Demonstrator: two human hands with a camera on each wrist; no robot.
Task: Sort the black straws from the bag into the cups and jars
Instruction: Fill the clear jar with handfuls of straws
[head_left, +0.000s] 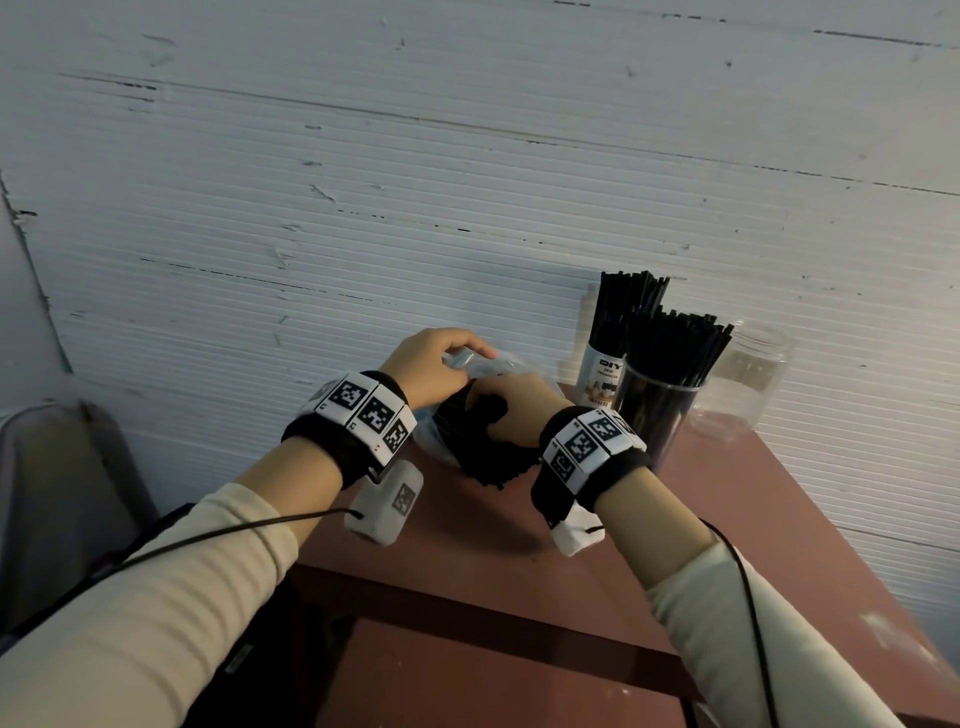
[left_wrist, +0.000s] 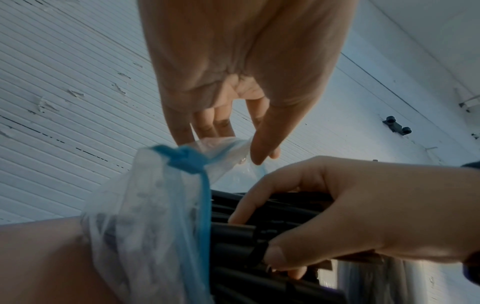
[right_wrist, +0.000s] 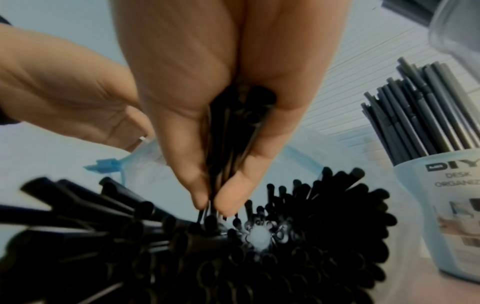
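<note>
A clear plastic bag (head_left: 511, 370) with a blue tie (left_wrist: 187, 158) lies on the table and holds a thick bundle of black straws (head_left: 493, 460). My left hand (head_left: 462, 358) pinches the bag's top edge, thumb against fingers (left_wrist: 233, 144). My right hand (head_left: 483, 402) reaches into the bag mouth and grips several black straws (right_wrist: 241, 123) between thumb and fingers (right_wrist: 211, 205). To the right stand a clear cup (head_left: 657, 410) packed with straws, a white DIY cup (head_left: 602, 376) with straws, and an empty clear jar (head_left: 743, 384).
The reddish-brown table (head_left: 727, 545) ends at a front edge close to me, with a lower shelf beneath. A white ribbed wall (head_left: 415, 182) stands right behind the bag and cups. A grey chair back (head_left: 57, 467) is at the left.
</note>
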